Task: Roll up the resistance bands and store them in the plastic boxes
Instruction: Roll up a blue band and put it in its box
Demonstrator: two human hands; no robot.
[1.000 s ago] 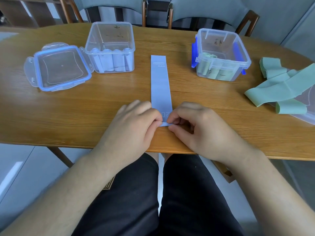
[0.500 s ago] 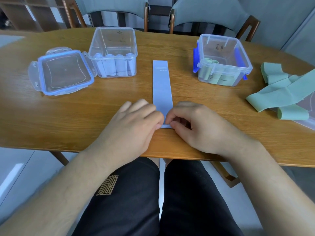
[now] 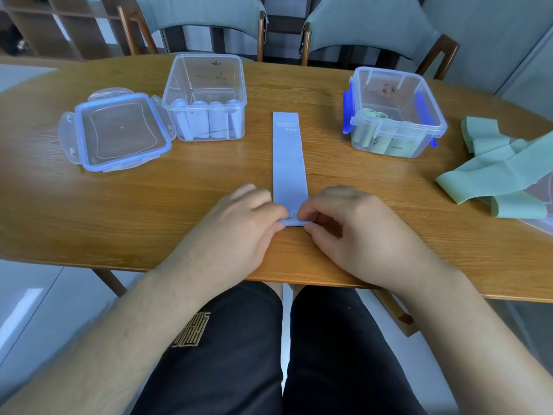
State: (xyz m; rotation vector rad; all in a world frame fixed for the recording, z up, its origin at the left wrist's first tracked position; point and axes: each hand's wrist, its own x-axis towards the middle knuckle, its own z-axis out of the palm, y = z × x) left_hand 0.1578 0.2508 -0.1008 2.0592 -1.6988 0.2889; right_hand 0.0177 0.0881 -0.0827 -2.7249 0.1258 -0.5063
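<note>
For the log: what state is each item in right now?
blue band: flat on table, near end curled up
left hand: pinches band's near end
right hand: pinches same end
left box: open, blue rolls upright inside
lid: off, lying beside left box
right box: open, green rolls inside
green bands: unrolled, in a loose heap

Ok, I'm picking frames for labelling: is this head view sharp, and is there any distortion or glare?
Head view: left hand, right hand and blue band sharp, no motion blur; wide-angle lens stretches forearms toward the bottom corners; soft light, faint shadows under the hands, little glare on the clear lid.
</note>
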